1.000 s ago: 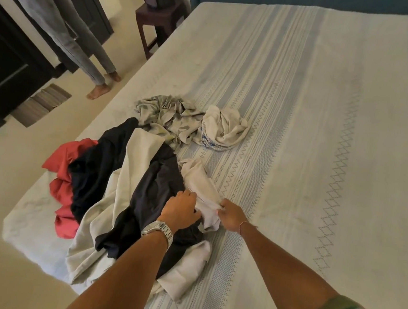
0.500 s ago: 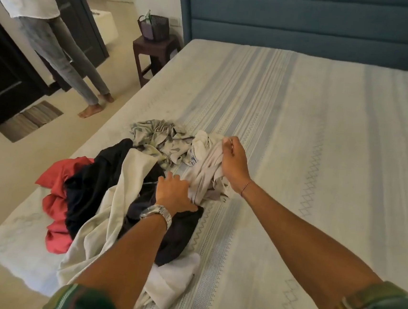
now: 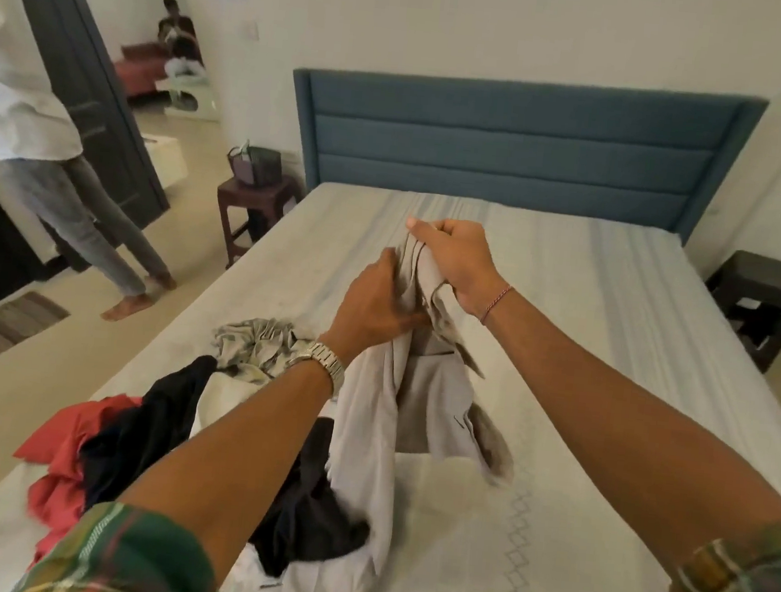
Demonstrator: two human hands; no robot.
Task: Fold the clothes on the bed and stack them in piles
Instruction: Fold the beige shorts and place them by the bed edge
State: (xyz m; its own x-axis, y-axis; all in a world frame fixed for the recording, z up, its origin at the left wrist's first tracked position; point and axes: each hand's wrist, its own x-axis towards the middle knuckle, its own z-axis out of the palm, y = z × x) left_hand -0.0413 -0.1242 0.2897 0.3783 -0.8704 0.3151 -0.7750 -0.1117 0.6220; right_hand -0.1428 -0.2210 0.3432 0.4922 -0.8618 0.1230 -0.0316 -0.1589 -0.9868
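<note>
Right hand clenched on the top edge of the pale grey garment, lifted over the middle of the bed; left hand just below and beside it, fingers pinching the same cloth lower down; long axis hanging near-vertical from the hands toward the wearer, lower end trailing onto the mattress; right hand higher and farther out, left nearer the pile of dark, red and patterned clothes, low and left; probably spreading next, onto bare cover to the right; no brand, label or legible writing.
</note>
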